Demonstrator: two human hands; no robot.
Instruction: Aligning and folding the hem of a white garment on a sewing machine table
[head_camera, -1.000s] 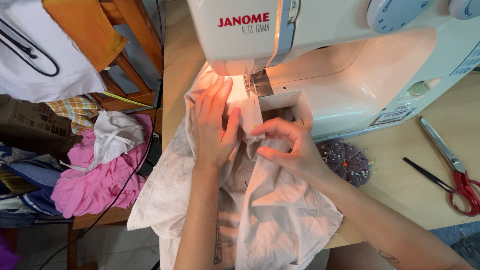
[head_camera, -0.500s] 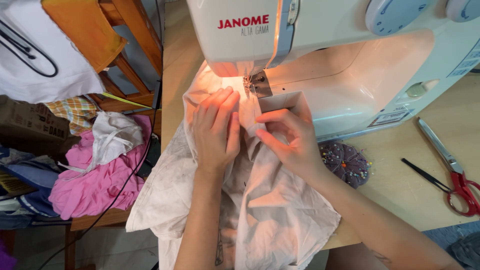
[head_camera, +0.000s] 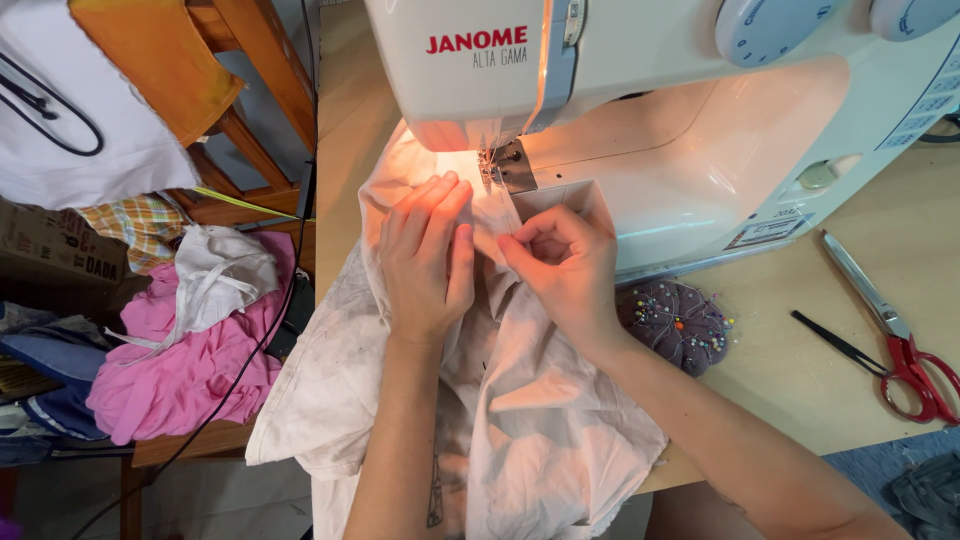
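A pale cream fabric (head_camera: 520, 420) lies under the presser foot (head_camera: 497, 165) of a white sewing machine (head_camera: 700, 120) and hangs off the table's front edge. My left hand (head_camera: 425, 262) lies flat on the fabric just left of the needle, fingers together and pointing at the foot. My right hand (head_camera: 565, 265) is curled on the fabric right of the seam, pinching a fold between thumb and fingers in front of the machine's free arm. The machine's lamp lights the cloth at the needle.
A dark pincushion (head_camera: 678, 322) with coloured pins sits right of my right wrist. Red-handled scissors (head_camera: 890, 330) lie on the wooden table (head_camera: 800, 380) further right. Left of the table, a pile of pink and white clothes (head_camera: 190, 330) rests beside a wooden chair (head_camera: 230, 70).
Both hands have shifted slightly. My right hand has curled tighter and pinched the fold nearer the needle; my left hand stays flat on the fabric.
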